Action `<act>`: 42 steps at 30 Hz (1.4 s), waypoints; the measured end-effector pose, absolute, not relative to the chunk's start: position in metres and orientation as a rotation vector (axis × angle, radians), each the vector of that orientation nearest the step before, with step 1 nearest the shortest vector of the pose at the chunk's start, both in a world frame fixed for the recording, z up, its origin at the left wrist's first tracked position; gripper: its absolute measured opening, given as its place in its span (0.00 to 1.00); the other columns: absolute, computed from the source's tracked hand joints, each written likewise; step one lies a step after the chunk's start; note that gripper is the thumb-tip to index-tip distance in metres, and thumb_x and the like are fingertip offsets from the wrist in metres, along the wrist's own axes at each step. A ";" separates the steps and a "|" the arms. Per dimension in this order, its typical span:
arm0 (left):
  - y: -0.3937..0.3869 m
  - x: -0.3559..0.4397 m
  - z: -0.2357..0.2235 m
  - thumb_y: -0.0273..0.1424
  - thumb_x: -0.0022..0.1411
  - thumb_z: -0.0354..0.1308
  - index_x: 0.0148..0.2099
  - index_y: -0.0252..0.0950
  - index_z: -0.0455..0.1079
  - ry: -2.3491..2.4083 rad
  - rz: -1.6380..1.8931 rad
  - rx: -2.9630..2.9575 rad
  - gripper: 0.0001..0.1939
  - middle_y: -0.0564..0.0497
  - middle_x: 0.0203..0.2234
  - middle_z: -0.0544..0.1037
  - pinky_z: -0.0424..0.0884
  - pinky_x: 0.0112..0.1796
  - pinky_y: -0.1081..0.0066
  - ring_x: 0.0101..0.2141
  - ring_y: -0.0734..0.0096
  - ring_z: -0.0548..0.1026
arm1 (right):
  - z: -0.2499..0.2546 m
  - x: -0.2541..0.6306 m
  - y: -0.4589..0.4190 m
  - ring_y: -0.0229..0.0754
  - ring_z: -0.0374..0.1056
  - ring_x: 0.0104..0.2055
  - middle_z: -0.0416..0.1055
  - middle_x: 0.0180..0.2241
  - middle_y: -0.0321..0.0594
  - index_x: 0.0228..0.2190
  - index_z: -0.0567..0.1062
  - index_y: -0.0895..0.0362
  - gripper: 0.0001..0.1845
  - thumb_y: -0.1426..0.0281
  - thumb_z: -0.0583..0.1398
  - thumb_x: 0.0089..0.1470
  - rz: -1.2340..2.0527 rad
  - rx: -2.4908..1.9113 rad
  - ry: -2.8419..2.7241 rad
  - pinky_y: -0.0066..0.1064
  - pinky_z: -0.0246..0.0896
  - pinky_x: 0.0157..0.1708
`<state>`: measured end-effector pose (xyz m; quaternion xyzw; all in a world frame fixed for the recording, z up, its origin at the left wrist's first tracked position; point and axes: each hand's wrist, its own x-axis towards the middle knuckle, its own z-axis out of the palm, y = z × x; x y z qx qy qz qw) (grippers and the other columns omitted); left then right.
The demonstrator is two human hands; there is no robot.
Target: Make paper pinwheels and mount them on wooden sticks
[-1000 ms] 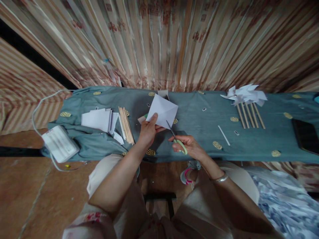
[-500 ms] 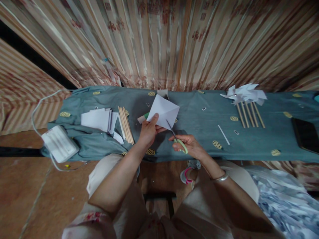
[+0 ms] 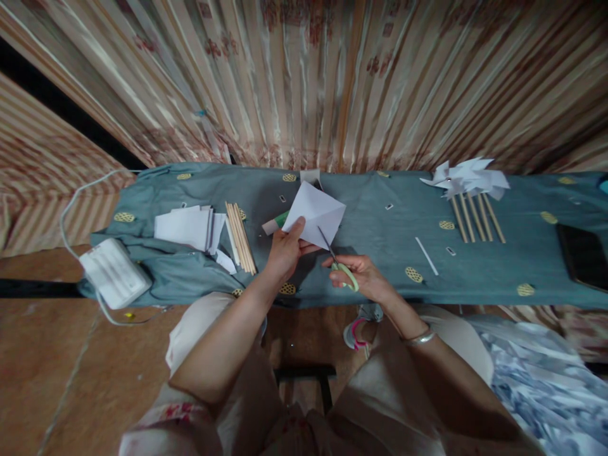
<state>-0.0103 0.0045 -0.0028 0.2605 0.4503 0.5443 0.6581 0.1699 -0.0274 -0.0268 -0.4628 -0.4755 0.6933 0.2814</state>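
The fingers of the left hand (image 3: 286, 253) are found pinching a white sheet (image 3: 320, 212), thumb above and the others beneath; those of the right hand (image 3: 363, 277) are curled around the handles of the scissors (image 3: 346, 272). A table covered with a green-grey cloth (image 3: 375, 237) is noted, and the sheet is held over its middle. At the right, several pinwheels (image 3: 475, 179) are laid together, judged finished. At the left, a paper stack (image 3: 183, 228) and, just beside it, a bundle of sticks (image 3: 242, 240) are judged not yet used. The sheet is judged partway: creases are seen, but the depth of any cut cannot be told. Being roughly square, it is assigned no long axis; one corner is directed toward the person. The scissors' long axis is aligned forward and leftward, the tip directed at the sheet's centre. A thin white strip (image 3: 426, 256) is left lying between scissors and pinwheels.
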 end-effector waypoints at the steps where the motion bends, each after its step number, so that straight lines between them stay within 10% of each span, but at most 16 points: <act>1: 0.004 -0.010 -0.002 0.43 0.57 0.66 0.41 0.31 0.71 1.021 1.234 0.590 0.20 0.43 0.29 0.83 0.79 0.44 0.56 0.39 0.53 0.83 | -0.027 0.170 -0.027 0.32 0.64 0.21 0.69 0.19 0.31 0.34 0.81 0.58 0.28 0.52 0.73 0.34 1.855 -1.236 -1.278 0.26 0.62 0.24; 42: 0.002 -0.007 0.000 0.40 0.58 0.65 0.39 0.32 0.71 1.050 1.232 0.550 0.16 0.46 0.27 0.82 0.79 0.45 0.57 0.40 0.53 0.82 | -0.022 0.163 -0.028 0.31 0.63 0.20 0.69 0.18 0.30 0.29 0.79 0.57 0.27 0.50 0.73 0.32 1.818 -1.237 -1.246 0.25 0.60 0.21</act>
